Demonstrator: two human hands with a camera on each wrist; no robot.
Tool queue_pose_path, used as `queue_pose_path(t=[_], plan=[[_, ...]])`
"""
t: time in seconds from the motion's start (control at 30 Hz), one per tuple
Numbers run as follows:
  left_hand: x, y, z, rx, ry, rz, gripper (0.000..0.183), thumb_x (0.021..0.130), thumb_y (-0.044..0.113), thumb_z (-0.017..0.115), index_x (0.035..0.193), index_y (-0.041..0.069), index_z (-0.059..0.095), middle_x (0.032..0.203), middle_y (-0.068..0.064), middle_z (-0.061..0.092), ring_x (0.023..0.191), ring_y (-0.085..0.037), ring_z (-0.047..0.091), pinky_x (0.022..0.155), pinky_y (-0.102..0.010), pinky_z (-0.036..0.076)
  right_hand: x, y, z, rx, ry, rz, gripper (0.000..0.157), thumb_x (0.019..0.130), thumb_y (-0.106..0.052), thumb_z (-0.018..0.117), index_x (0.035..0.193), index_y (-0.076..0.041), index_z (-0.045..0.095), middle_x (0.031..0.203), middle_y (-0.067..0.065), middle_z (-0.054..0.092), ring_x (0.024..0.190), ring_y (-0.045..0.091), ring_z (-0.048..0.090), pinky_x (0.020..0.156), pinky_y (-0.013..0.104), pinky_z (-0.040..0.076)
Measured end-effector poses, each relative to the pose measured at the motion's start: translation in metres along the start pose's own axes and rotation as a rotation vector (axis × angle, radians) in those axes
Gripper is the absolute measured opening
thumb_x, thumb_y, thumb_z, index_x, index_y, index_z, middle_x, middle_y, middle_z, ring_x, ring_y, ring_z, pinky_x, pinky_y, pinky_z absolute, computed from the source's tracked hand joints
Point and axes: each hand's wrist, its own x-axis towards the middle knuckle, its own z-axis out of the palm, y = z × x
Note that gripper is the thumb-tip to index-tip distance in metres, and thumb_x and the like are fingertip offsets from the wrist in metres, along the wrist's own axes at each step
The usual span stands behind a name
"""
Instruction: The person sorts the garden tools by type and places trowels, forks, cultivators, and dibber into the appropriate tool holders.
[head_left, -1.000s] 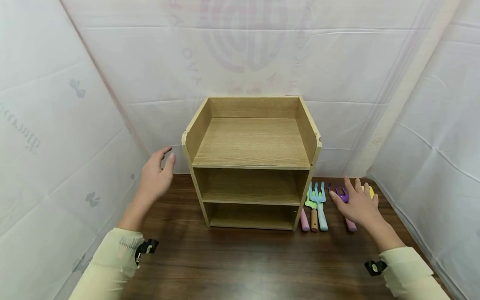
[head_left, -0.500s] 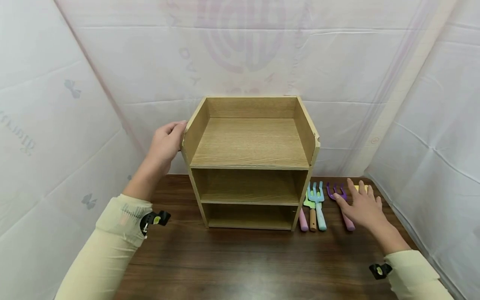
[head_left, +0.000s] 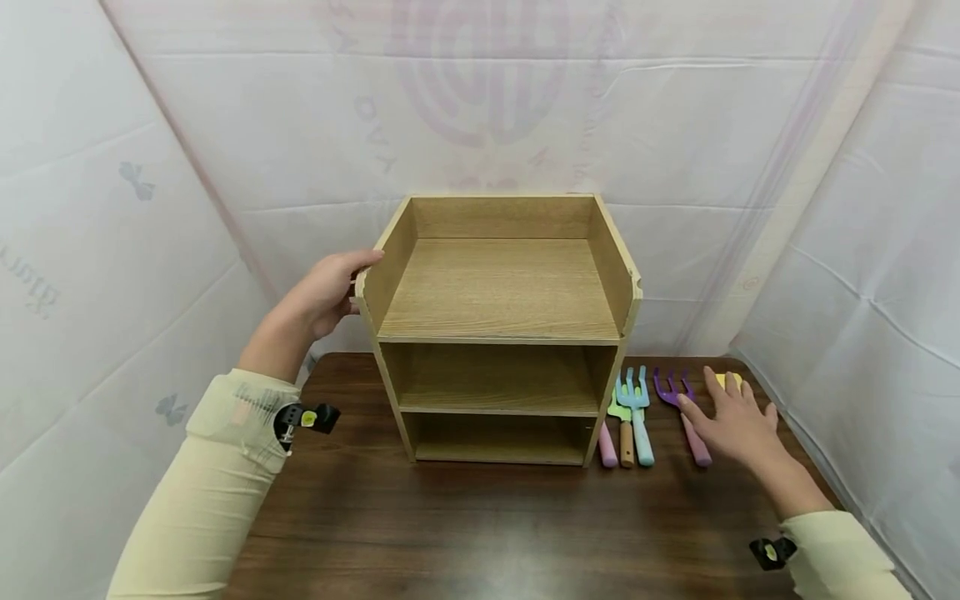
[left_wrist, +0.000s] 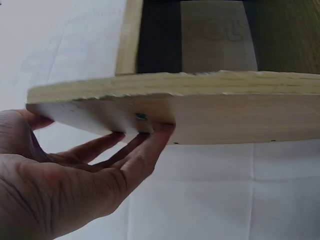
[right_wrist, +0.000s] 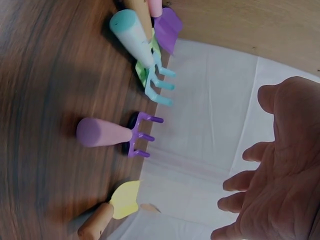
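Note:
A wooden shelf unit (head_left: 502,283) stands in the middle of the head view. My left hand (head_left: 318,292) grips the upper front of its left side panel, thumb over the edge. The left wrist view shows the fingertips (left_wrist: 162,131) against the panel's outer face. My right hand (head_left: 738,421) hovers with spread fingers over the table's right part, holding nothing. Under and beside it lie a purple hand fork (right_wrist: 105,132) with a pink handle and a yellow trowel (right_wrist: 125,200) with a wooden handle, partly hidden by the hand in the head view.
Right against the shelf lie a light-blue hand fork (head_left: 642,437), a green trowel (head_left: 626,446) with a wooden handle, and a purple trowel (right_wrist: 167,30) with a pink handle. White sheeting (head_left: 300,125) walls in the dark wooden table (head_left: 450,533) at the back and sides.
My left hand has moved right from beside the shelf and taken hold of its side panel. My right hand has shifted slightly right and toward me, its fingers still spread.

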Motion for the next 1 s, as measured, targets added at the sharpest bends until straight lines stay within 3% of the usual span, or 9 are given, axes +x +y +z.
queue_pose_path(t=[0.17, 0.4, 0.6, 0.67, 0.83, 1.0], plan=[[0.000, -0.006, -0.002, -0.029, -0.020, 0.005, 0.078, 0.108, 0.053, 0.048, 0.167, 0.004, 0.029, 0.131, -0.003, 0.052, 0.098, -0.005, 0.067, 0.083, -0.022, 0.060, -0.001, 0.012, -0.002, -0.021, -0.012, 0.008, 0.095, 0.109, -0.070, 0.031, 0.169, 0.000, 0.013, 0.167, 0.046, 0.006, 0.153, 0.070, 0.005, 0.111, 0.093, 0.005], [-0.002, -0.010, 0.001, -0.025, 0.032, 0.043, 0.075, 0.107, 0.052, 0.048, 0.164, 0.005, 0.036, 0.131, -0.001, 0.054, 0.098, -0.003, 0.066, 0.081, -0.022, 0.060, 0.002, 0.030, -0.005, -0.054, -0.022, 0.007, 0.099, 0.108, -0.067, 0.040, 0.161, 0.015, 0.024, 0.161, 0.052, 0.015, 0.149, 0.072, 0.015, 0.110, 0.091, 0.018], [-0.003, -0.013, 0.003, -0.029, 0.062, 0.082, 0.070, 0.107, 0.049, 0.048, 0.161, 0.005, 0.042, 0.130, -0.002, 0.056, 0.095, -0.002, 0.068, 0.077, -0.022, 0.061, 0.004, 0.048, -0.003, -0.076, -0.050, 0.031, 0.103, 0.104, -0.068, 0.052, 0.159, 0.016, 0.028, 0.158, 0.052, 0.021, 0.147, 0.073, 0.017, 0.110, 0.091, 0.018], [-0.004, -0.013, 0.003, -0.028, 0.062, 0.078, 0.069, 0.107, 0.049, 0.048, 0.160, 0.005, 0.042, 0.130, -0.002, 0.055, 0.097, -0.003, 0.068, 0.078, -0.022, 0.061, 0.006, 0.056, -0.002, -0.102, -0.052, 0.026, 0.104, 0.103, -0.069, 0.051, 0.157, 0.018, 0.031, 0.156, 0.052, 0.024, 0.145, 0.073, 0.022, 0.108, 0.090, 0.023], [-0.005, -0.015, 0.001, -0.029, 0.054, 0.073, 0.070, 0.106, 0.050, 0.048, 0.159, 0.005, 0.042, 0.130, -0.001, 0.055, 0.103, -0.005, 0.065, 0.080, -0.022, 0.060, 0.008, 0.074, 0.000, -0.103, -0.067, 0.022, 0.106, 0.104, -0.066, 0.053, 0.153, 0.026, 0.029, 0.151, 0.055, 0.030, 0.137, 0.073, 0.035, 0.106, 0.082, 0.038], [-0.007, -0.018, 0.000, -0.061, 0.061, 0.079, 0.062, 0.106, 0.050, 0.050, 0.151, 0.007, 0.047, 0.125, 0.001, 0.056, 0.103, -0.006, 0.064, 0.078, -0.022, 0.061, 0.009, 0.085, 0.000, -0.017, -0.143, 0.090, 0.113, 0.105, -0.068, 0.050, 0.152, 0.030, 0.020, 0.150, 0.056, 0.028, 0.136, 0.074, 0.035, 0.108, 0.079, 0.040]])
